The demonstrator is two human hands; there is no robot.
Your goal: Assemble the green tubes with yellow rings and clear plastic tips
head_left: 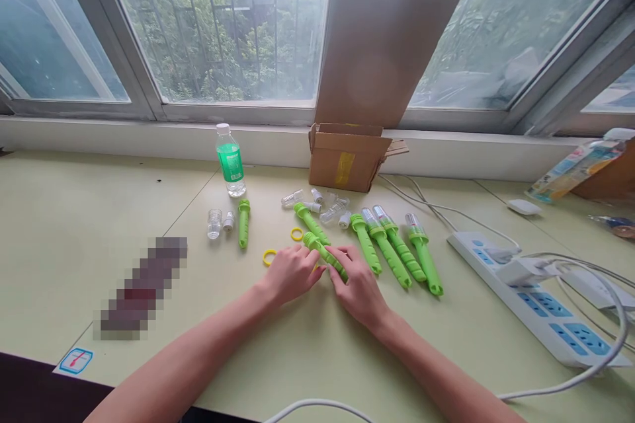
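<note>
A green handle lay between the hands, the left hand pinching it near its ridged collar, the right hand pinching its shaft. Yellow rings lay just beyond the left hand. Beside the right hand lay four other handles, three clear-capped. A cardboard box stood farther beyond both hands.

A green-labelled bottle stood upright near the window. To its right, an open cardboard box sat on the bench. Farther right lay a white power strip with a plug in it; a blue-edged sticker lay at the near left edge.
</note>
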